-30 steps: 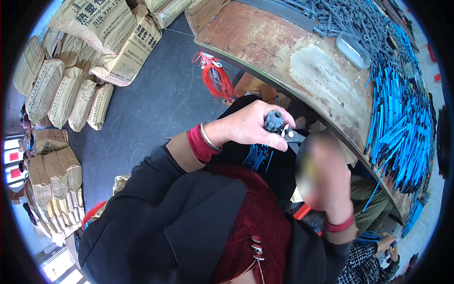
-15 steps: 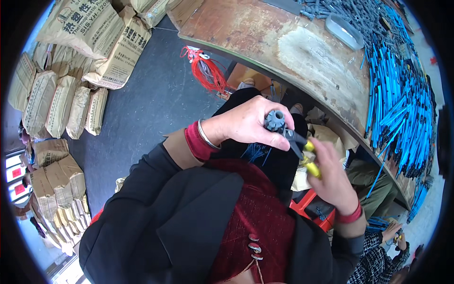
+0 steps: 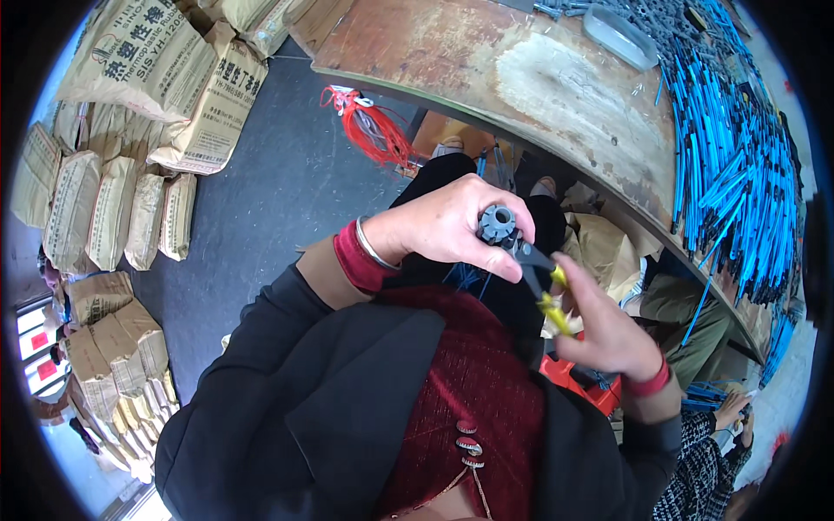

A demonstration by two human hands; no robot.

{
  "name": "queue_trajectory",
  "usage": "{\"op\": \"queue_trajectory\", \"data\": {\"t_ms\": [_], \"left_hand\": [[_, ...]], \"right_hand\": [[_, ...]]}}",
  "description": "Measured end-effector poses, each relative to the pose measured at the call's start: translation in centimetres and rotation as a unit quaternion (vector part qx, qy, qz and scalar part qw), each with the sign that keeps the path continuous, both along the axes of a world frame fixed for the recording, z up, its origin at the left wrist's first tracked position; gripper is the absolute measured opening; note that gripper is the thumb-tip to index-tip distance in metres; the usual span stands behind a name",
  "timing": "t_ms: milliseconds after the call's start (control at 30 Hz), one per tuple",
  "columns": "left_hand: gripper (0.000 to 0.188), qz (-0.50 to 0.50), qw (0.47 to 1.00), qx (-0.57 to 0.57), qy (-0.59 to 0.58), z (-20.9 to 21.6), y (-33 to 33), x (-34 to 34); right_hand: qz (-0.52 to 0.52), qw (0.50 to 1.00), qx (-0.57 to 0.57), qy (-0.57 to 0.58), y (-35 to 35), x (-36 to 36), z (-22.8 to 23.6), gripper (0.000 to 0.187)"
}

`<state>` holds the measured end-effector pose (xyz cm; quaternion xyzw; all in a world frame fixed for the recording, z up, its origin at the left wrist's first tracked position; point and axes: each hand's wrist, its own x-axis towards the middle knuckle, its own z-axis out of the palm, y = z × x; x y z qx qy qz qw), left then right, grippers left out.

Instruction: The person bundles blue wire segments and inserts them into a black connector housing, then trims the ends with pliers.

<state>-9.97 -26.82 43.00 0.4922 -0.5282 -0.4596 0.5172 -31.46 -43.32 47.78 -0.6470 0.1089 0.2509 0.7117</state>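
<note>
While the left hand (image 3: 452,221) keeps its fingers closed around a small grey ribbed part (image 3: 498,223), the right hand (image 3: 608,330) has dropped lower and come clear of the blur that hid it a second ago. It is now wrapped around the yellow handles of a pair of pliers (image 3: 539,278), whose dark nose points up and touches the underside of the grey part. Half a second back the two hands sat closer together; now the right one hangs a little further down and to the right, with the tool stretched between them. Whether the pliers' tip actually bites the part or only rests against it is hard to tell at this angle.

Both hands are held above the person's lap, in front of a dark jacket over a red top. Beyond them, the rusty curved surface (image 3: 486,61) has shifted down into fuller view, with a heap of blue rods (image 3: 730,165) spread over its right side and a clear tray (image 3: 618,36) near its far edge. Paper sacks (image 3: 139,78) are stacked on the floor to the left, and a bundle of red cord (image 3: 369,130) lies just beside the surface's edge.
</note>
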Motion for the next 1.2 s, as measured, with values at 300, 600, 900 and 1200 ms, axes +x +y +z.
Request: {"op": "queue_trajectory", "data": {"t_ms": [300,600,900,1200], "left_hand": [[0.039,-0.062,0.995,-0.081,-0.006,0.3,-0.6,-0.6],[0.034,0.023,0.998,-0.046,-0.019,-0.3,0.0,-0.3],[0.03,0.055,0.998,-0.007,-0.032,0.3,-0.4,-1.1],[0.029,0.085,0.996,-0.015,-0.002,-0.4,-0.1,-0.8]], "right_hand": [[0.189,0.977,0.015,0.1,-1.2,0.3,-1.5,0.069],[0.116,0.986,-0.12,-0.016,-1.1,0.5,0.9,0.089],[0.127,0.886,-0.403,-0.189,-1.0,-0.3,2.4,0.07],[-0.007,0.93,-0.351,-0.108,1.5,0.4,-1.7,0.035]]}}
